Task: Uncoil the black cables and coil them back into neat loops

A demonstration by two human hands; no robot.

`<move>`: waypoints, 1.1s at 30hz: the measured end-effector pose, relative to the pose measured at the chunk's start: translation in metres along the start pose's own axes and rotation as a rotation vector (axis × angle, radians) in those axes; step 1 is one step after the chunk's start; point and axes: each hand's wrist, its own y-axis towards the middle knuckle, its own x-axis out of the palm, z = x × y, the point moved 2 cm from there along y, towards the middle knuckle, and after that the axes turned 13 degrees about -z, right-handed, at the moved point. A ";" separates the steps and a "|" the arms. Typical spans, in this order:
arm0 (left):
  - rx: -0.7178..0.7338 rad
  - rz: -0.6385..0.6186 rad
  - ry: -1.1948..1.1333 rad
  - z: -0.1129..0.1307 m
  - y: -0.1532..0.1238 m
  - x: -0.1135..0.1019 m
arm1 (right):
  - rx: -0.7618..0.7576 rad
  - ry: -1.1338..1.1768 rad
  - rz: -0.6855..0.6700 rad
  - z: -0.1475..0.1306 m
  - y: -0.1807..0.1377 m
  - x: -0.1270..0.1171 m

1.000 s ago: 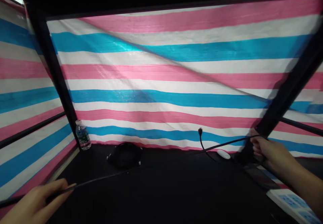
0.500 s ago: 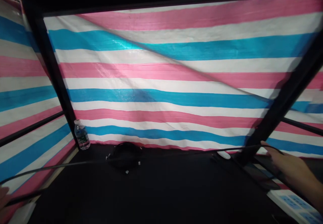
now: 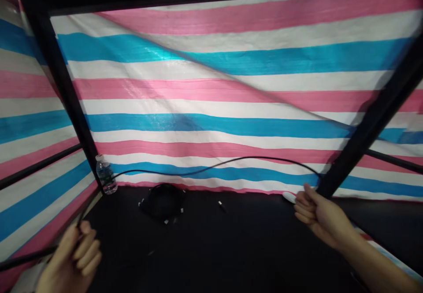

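1. Two hands lift a black cable (image 3: 214,162) in a high arc over a dark tabletop (image 3: 238,249), left hand (image 3: 74,257) curled around it, right hand (image 3: 317,213) closed on it.
2. Loose swing could topple a plastic water bottle (image 3: 105,176), upright in the corner, water inside.
3. Coiled black cable (image 3: 163,200) lies near it.

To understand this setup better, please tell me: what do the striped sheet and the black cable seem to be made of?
The striped sheet looks like woven plastic tarpaulin: glossy highlights, sharp creases. The black cable seems rubber or plastic-jacketed: smooth, with a soft, even curve. Its core is hidden.
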 end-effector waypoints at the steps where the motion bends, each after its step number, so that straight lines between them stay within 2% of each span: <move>1: 0.013 -0.008 -0.001 -0.013 0.003 0.009 | 0.027 0.018 -0.033 0.009 -0.003 0.011; 4: -0.003 -0.104 -0.021 -0.048 0.012 0.027 | 0.089 0.029 -0.100 0.040 -0.009 0.036; 7: -0.009 -0.162 -0.096 -0.073 0.020 0.027 | 0.126 0.036 -0.135 0.066 -0.014 0.047; 12: -0.041 -0.250 -0.238 -0.097 0.025 0.015 | 0.168 0.134 -0.156 0.090 -0.020 0.043; 17: -0.027 -0.252 -0.354 -0.112 0.028 0.012 | 0.199 0.256 -0.158 0.096 -0.025 0.037; 27: -0.045 -0.170 -0.314 -0.111 0.027 0.014 | 0.222 0.272 -0.178 0.091 -0.027 0.036; 30: -0.077 -0.139 -0.228 -0.095 0.027 0.011 | 0.167 0.123 -0.091 0.077 -0.021 0.019; 33: -0.134 -0.079 -0.104 -0.069 0.030 0.007 | 0.030 -0.188 0.054 0.056 -0.007 -0.015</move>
